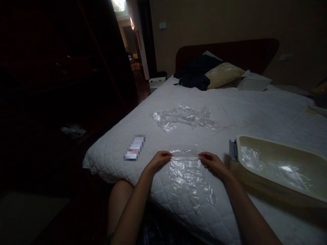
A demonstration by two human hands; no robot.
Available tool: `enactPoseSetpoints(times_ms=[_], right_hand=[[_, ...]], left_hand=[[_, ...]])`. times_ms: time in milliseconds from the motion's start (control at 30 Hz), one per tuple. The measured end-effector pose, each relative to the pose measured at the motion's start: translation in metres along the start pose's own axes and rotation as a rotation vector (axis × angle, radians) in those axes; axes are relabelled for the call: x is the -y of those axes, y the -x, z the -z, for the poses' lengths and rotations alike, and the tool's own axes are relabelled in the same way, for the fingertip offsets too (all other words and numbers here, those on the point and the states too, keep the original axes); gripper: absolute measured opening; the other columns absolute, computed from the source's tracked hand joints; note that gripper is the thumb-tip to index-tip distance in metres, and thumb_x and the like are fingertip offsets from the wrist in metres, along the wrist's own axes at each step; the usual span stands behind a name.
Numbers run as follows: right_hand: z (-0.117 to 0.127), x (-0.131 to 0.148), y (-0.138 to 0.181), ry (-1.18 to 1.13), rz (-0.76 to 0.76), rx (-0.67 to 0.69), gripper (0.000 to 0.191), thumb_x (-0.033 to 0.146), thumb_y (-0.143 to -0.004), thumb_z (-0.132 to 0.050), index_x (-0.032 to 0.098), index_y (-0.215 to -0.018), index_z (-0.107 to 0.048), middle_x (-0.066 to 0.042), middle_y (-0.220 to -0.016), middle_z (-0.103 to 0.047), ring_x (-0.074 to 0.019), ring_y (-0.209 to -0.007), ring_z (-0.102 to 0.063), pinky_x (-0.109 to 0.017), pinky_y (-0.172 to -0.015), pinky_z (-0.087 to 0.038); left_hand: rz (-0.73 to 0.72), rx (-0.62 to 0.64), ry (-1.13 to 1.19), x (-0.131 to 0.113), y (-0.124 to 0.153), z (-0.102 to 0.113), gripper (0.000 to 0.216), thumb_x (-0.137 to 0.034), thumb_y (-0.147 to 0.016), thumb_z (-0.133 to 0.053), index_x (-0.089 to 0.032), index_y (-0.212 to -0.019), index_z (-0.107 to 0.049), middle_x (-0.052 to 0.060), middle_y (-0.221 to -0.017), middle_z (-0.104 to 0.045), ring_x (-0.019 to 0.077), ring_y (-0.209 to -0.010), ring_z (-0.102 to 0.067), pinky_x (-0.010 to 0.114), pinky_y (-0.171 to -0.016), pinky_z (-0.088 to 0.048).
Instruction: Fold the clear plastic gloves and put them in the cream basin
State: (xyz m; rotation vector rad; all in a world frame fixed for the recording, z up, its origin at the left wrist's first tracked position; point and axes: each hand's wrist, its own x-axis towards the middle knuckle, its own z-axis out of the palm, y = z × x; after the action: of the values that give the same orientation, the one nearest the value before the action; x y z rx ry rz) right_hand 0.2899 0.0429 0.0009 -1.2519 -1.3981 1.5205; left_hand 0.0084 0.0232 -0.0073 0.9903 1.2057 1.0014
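Observation:
A clear plastic bag (187, 177) lies flat on the white quilted bed (255, 109), its far edge folded over. My left hand (160, 159) pinches the left end of that folded edge. My right hand (212, 162) pinches the right end. Both hands rest on the quilt near the bed's front corner, fingers curled onto the plastic. A second, crumpled clear plastic bag (184, 117) lies farther up the bed, beyond my hands.
A beige plastic basin (281, 166) with clear plastic inside sits on the bed right of my right hand. A small flat packet (134, 147) lies left of my left hand. Pillows and dark clothing (198, 73) are at the headboard. The floor to the left is dark.

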Motion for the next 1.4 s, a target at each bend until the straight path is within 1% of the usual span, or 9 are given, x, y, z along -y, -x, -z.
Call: enactPoseSetpoints(times_ms=[167,300,600,667,767,933,1100,1267,1400], right_hand=[[0.000,-0.001,0.002,0.038,0.000,-0.030,0.043,0.045,-0.062,-0.067,0.012,-0.090,-0.065,0.002,-0.054,-0.053,-0.0066,-0.044,-0.042,-0.019,-0.038,-0.026],[0.002,-0.002,0.001,0.058,-0.024,-0.037,0.041,0.043,-0.060,-0.068,0.012,-0.086,-0.067,0.000,-0.054,-0.055,-0.0079,-0.045,-0.045,-0.019,-0.039,-0.028],[0.001,0.001,0.003,0.031,-0.042,-0.034,0.039,0.038,-0.059,-0.069,0.012,-0.088,-0.068,-0.002,-0.057,-0.059,-0.0100,-0.050,-0.051,-0.020,-0.043,-0.034],[0.001,0.001,0.002,-0.003,-0.049,-0.025,0.039,0.038,-0.061,-0.068,0.012,-0.090,-0.067,-0.002,-0.058,-0.059,-0.0090,-0.049,-0.050,-0.020,-0.042,-0.033],[0.002,0.000,0.002,-0.047,-0.059,-0.013,0.038,0.040,-0.064,-0.065,0.014,-0.092,-0.066,-0.003,-0.064,-0.060,-0.0094,-0.052,-0.051,-0.019,-0.042,-0.033],[-0.001,0.000,0.002,-0.036,0.004,-0.030,0.049,0.043,-0.065,-0.064,0.019,-0.108,-0.056,-0.003,-0.079,-0.059,-0.0096,-0.056,-0.053,-0.019,-0.043,-0.035],[-0.005,-0.004,0.002,0.033,0.084,-0.060,0.050,0.041,-0.062,-0.067,0.017,-0.105,-0.055,-0.003,-0.083,-0.057,-0.0087,-0.057,-0.051,-0.022,-0.049,-0.042],[-0.006,-0.005,0.002,0.019,0.106,-0.103,0.050,0.041,-0.061,-0.068,0.018,-0.104,-0.054,-0.003,-0.085,-0.057,-0.0089,-0.059,-0.052,-0.022,-0.050,-0.043],[-0.003,-0.001,0.007,-0.030,0.060,-0.197,0.047,0.044,-0.062,-0.066,0.019,-0.100,-0.054,-0.002,-0.082,-0.057,-0.0076,-0.053,-0.050,-0.019,-0.041,-0.037]], left_hand=[[-0.055,-0.001,-0.032,0.006,0.001,0.003,0.034,-0.031,-0.056,-0.072,-0.012,-0.084,-0.069,0.007,-0.076,-0.066,0.0111,-0.063,-0.054,0.021,-0.057,-0.038],[-0.055,-0.004,-0.049,0.007,0.003,0.005,0.034,-0.031,-0.057,-0.071,-0.011,-0.084,-0.070,0.006,-0.068,-0.065,0.0089,-0.056,-0.049,0.020,-0.052,-0.034],[-0.004,0.012,-0.059,0.002,0.008,0.007,0.033,-0.028,-0.061,-0.065,-0.010,-0.088,-0.068,-0.003,-0.047,-0.048,0.0030,-0.041,-0.032,0.018,-0.041,-0.018],[-0.004,0.020,-0.045,-0.002,0.010,0.005,0.031,-0.028,-0.063,-0.062,-0.011,-0.089,-0.068,-0.004,-0.047,-0.046,0.0026,-0.040,-0.031,0.018,-0.040,-0.017],[-0.014,0.017,-0.027,-0.007,0.013,0.002,0.031,-0.031,-0.066,-0.061,-0.012,-0.090,-0.066,-0.001,-0.060,-0.053,0.0023,-0.043,-0.034,0.017,-0.041,-0.021],[-0.124,-0.035,-0.113,-0.005,0.014,-0.002,0.044,-0.027,-0.058,-0.070,-0.014,-0.098,-0.061,0.003,-0.080,-0.056,0.0062,-0.059,-0.046,0.017,-0.052,-0.034],[-0.180,-0.051,-0.193,-0.001,0.013,-0.001,0.044,-0.025,-0.059,-0.069,-0.013,-0.099,-0.059,0.001,-0.080,-0.054,0.0055,-0.059,-0.045,0.017,-0.053,-0.034],[-0.176,-0.041,-0.109,-0.002,0.013,-0.001,0.042,-0.029,-0.060,-0.069,-0.014,-0.098,-0.059,0.001,-0.079,-0.055,0.0060,-0.060,-0.048,0.017,-0.054,-0.036],[-0.114,-0.104,0.009,-0.004,0.017,0.002,0.036,-0.034,-0.063,-0.067,-0.015,-0.092,-0.058,0.000,-0.074,-0.055,0.0045,-0.055,-0.048,0.015,-0.048,-0.035]])
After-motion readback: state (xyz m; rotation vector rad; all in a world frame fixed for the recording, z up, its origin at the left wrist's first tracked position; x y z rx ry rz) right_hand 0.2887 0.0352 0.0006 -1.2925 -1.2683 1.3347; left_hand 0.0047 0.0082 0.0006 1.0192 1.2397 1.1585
